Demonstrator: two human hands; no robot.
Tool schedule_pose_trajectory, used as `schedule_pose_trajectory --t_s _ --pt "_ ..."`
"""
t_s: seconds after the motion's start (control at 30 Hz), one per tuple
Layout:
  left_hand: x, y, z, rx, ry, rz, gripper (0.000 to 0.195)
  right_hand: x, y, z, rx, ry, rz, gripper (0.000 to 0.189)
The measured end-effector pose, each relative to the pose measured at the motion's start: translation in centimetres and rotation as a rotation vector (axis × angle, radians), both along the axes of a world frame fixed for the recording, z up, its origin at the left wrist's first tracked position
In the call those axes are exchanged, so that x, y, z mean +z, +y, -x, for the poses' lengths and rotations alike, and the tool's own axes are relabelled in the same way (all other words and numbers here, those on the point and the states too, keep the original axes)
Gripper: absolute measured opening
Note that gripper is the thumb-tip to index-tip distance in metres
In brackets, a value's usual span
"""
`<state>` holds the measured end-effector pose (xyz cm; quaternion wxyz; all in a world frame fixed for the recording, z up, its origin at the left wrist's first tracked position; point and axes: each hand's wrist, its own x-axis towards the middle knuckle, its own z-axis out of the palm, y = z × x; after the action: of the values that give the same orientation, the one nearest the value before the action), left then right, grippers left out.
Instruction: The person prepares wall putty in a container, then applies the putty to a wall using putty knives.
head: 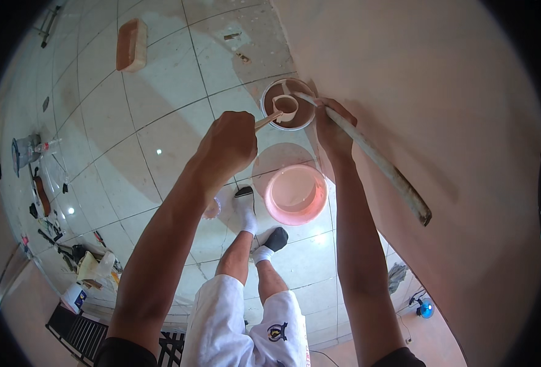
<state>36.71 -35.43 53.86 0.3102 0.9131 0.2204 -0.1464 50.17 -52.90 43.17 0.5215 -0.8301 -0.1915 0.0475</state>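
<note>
My left hand (pixel 234 140) is closed round the handle of a dipper (pixel 285 108), whose round cup sits inside a bucket (pixel 265 110) of brownish liquid. In my right hand (pixel 335 124) is a long, worn wooden stick (pixel 376 153); its far end reaches into the same bucket, and its near end points back beside my right forearm. A pink plastic basin (pixel 318 204) with pale liquid stands on the tiles between the bucket and my feet.
A plastered wall (pixel 435 114) rises close on the right. On the tiled floor lie a rectangular tub (pixel 137 46) at the upper left, a small dish (pixel 212 208) by my foot, scattered tools (pixel 50 229) and a grey bucket (pixel 25 151) at the left. A black chair (pixel 75 335) stands at the lower left.
</note>
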Motion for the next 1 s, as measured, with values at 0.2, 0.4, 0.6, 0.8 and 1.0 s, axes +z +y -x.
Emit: schedule_pose_trajectory --t_s 0.2,0.4,0.6,0.8,1.0 --pt "-1.1 -1.2 0.2 -0.021 0.05 -0.003 0.012 1.1 2.4 -0.8 0.238 0.236 -0.121 0.012" --pt "-1.1 -1.8 -0.2 0.014 0.115 0.033 0.013 0.4 2.5 -3.0 0.505 0.22 -0.146 0.013" --pt "-1.1 -1.4 0.6 0.055 0.111 0.025 0.017 2.2 0.1 -3.4 0.341 0.128 0.152 0.011" --pt "-1.2 -1.0 0.6 0.118 0.068 0.012 0.014 2.1 -2.9 0.9 0.153 0.034 0.187 0.009" --pt "-0.8 -0.8 -1.1 0.238 0.081 0.08 0.015 1.9 -2.8 3.5 0.17 0.302 0.148 0.01"
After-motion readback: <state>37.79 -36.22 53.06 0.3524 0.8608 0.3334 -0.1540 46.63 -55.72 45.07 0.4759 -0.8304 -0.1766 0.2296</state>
